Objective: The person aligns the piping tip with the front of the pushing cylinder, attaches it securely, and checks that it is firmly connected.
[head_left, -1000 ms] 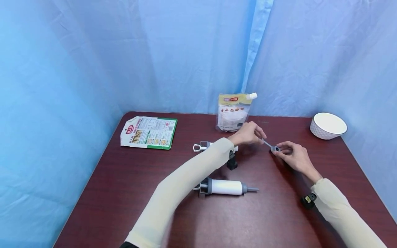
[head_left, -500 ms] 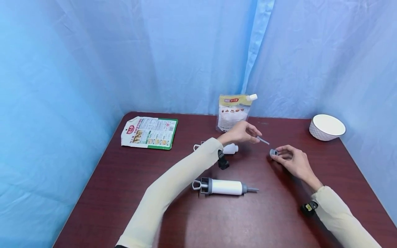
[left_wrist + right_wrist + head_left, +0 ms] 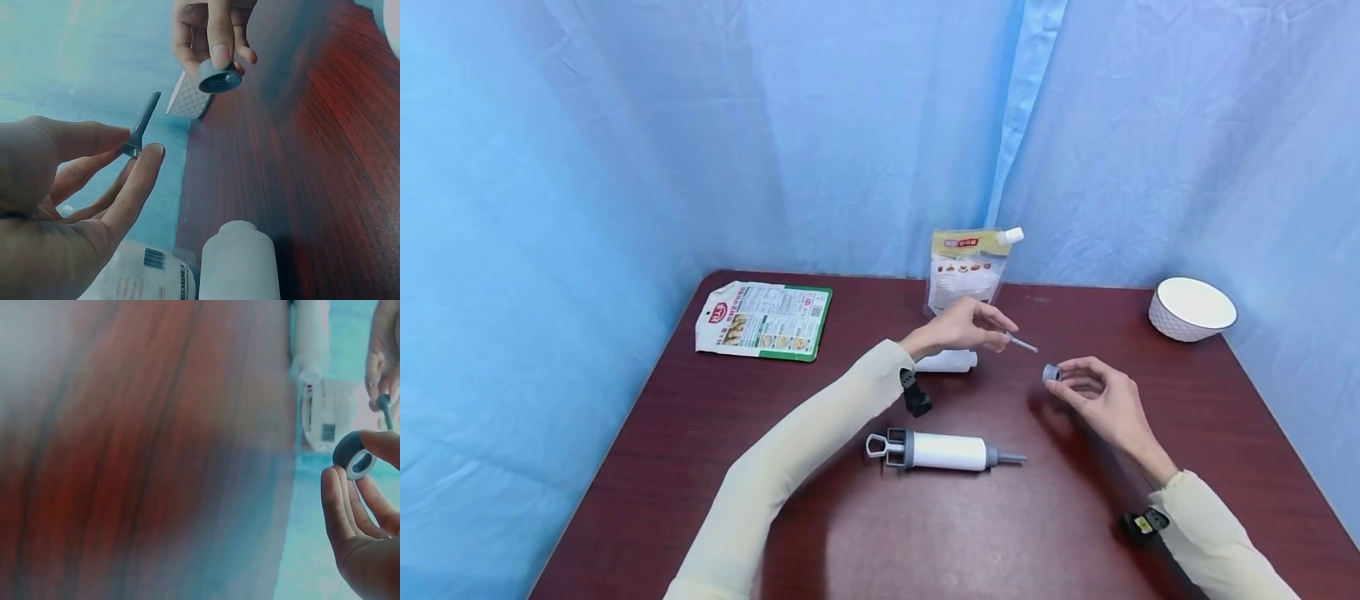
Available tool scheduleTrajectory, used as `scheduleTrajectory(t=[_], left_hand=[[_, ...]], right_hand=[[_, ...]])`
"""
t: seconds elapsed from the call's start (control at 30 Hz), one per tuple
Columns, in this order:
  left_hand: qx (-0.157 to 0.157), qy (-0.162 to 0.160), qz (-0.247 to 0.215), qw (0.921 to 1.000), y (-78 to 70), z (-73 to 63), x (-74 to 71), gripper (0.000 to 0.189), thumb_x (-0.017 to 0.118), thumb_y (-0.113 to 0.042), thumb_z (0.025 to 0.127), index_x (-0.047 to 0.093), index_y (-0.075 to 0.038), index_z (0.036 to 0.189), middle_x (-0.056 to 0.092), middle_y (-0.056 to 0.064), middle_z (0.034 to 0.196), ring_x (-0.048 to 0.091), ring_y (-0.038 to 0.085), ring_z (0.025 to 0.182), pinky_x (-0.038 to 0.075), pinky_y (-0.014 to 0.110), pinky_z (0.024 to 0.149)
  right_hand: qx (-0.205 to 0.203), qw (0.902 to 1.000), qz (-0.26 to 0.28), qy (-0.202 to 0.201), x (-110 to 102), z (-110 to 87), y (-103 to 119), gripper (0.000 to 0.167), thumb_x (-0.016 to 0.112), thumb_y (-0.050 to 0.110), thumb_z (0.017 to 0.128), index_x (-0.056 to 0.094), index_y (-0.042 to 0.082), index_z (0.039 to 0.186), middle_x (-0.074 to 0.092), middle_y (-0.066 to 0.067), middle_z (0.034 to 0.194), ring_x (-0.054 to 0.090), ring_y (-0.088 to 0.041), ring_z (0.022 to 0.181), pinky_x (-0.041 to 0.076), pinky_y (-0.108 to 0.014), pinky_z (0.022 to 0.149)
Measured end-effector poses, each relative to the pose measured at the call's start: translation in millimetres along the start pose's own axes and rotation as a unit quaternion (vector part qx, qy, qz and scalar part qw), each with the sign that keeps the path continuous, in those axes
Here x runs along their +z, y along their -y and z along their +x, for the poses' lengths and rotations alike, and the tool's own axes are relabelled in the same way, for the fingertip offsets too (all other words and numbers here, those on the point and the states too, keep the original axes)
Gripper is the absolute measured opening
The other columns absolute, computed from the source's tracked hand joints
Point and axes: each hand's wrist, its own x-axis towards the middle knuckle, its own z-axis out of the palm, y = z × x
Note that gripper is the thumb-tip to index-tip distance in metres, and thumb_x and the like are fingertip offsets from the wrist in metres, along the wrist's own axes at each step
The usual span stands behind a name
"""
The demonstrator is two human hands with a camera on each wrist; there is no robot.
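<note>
My left hand [image 3: 970, 325] pinches a thin grey nozzle [image 3: 145, 122] by its flared base, its narrow tip pointing away to the right. Between thumb and fingers, my right hand [image 3: 1105, 400] holds a grey ring-shaped cap [image 3: 356, 456] whose round hole shows. Nozzle and cap are apart, a short gap between them above the table. Behind my left wrist lies a white barrel [image 3: 951, 361], its narrowed neck showing in the left wrist view; its other end is hidden by my sleeve. Nearer me lies a whole white and grey syringe-like press [image 3: 950, 452] with a pull handle and fitted nozzle.
A spouted pouch [image 3: 966, 267] stands at the back, partly behind my left hand. To the left lies a flat green and white food packet [image 3: 767, 321]. A white bowl [image 3: 1187, 321] sits at the back right. Blue curtains surround the dark red table [image 3: 925, 542].
The nozzle has come away from the cap, drawn to the left by my left hand. My right hand has shifted slightly left and turned the cap. The left forearm has moved left too.
</note>
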Motion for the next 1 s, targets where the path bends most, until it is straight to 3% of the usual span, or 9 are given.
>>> scheduleTrajectory(t=[0.23,0.43,0.53,0.73,1.0], left_hand=[[0.009,0.001,0.0,1.0,4.3,-14.1,-0.2,0.025,0.07,-0.007,0.099,0.074,-0.002,0.124,0.078,0.022,0.111,0.075,0.039,0.106,0.06,0.046,0.097],[0.014,-0.013,-0.004,0.9998,6.2,-24.5,4.2,0.024,0.071,-0.005,0.098,0.075,-0.002,0.121,0.078,0.023,0.109,0.076,0.037,0.103,0.06,0.047,0.096],[0.015,-0.02,0.015,0.9996,7.9,-29.6,6.3,0.023,0.073,-0.008,0.097,0.076,-0.005,0.119,0.08,0.019,0.107,0.078,0.029,0.094,0.061,0.046,0.091],[0.01,-0.027,0.017,0.9994,11.3,-38.4,10.6,0.023,0.075,-0.012,0.096,0.077,-0.009,0.118,0.08,0.016,0.104,0.075,0.012,0.078,0.056,0.028,0.068],[0.009,-0.029,-0.007,0.9995,12.5,-50.5,13.4,0.03,0.077,-0.011,0.094,0.074,-0.005,0.124,0.077,0.009,0.105,0.078,0.012,0.084,0.063,0.044,0.087]], right_hand=[[0.004,0.9991,0.042,0.003,6,-9.7,16,0.038,0.082,0.023,0.092,0.068,0.007,0.123,0.076,-0.003,0.105,0.072,0.006,0.089,0.056,-0.011,0.079],[-0.004,0.9967,0.081,0.002,14,-12.2,26,0.039,0.081,0.019,0.093,0.066,0.006,0.126,0.075,0.01,0.103,0.072,0.003,0.092,0.056,-0.011,0.082],[-0.016,0.9948,0.1,0.003,18,-11.9,30,0.037,0.08,0.015,0.093,0.066,0.004,0.125,0.075,0.01,0.104,0.072,0.001,0.094,0.056,-0.013,0.083],[-0.022,0.9938,0.108,0.011,26,-14.4,36,0.036,0.08,0.014,0.093,0.065,0.004,0.124,0.075,0.007,0.105,0.072,0.0,0.095,0.057,-0.013,0.084],[-0.017,0.9923,0.12,0.023,34,-16.2,44,0.035,0.079,0.016,0.094,0.065,0.005,0.124,0.075,0.004,0.108,0.072,-0.001,0.098,0.056,-0.013,0.087]])
